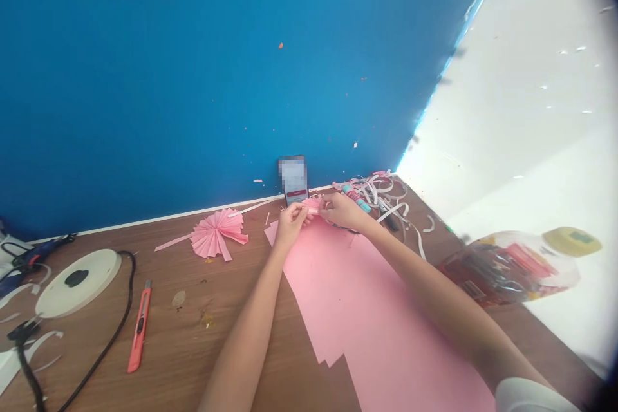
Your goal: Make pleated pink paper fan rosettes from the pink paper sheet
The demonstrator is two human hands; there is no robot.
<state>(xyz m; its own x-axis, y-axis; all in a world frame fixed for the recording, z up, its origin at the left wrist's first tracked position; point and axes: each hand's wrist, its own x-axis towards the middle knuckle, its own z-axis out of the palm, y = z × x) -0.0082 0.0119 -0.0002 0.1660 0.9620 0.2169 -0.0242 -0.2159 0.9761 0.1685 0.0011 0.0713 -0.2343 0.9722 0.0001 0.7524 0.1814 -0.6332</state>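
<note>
Both of my hands meet at the far edge of the wooden desk (193, 335), pinching a small folded piece of pink paper (312, 205) between them. My left hand (291, 221) grips its left end with the fingers closed. My right hand (339, 208) holds its right end, fingers curled round it. Beneath my forearms lie large pink paper sheets (367, 315). A finished pink pleated paper fan (217, 234) lies on the desk to the left of my hands.
A phone (293, 179) leans against the blue wall. White paper strips and markers (381, 196) are piled in the corner. An orange utility knife (140, 326), a round white base (77, 281) with a black cable, and a clear plastic bag of supplies (512, 266) also lie about.
</note>
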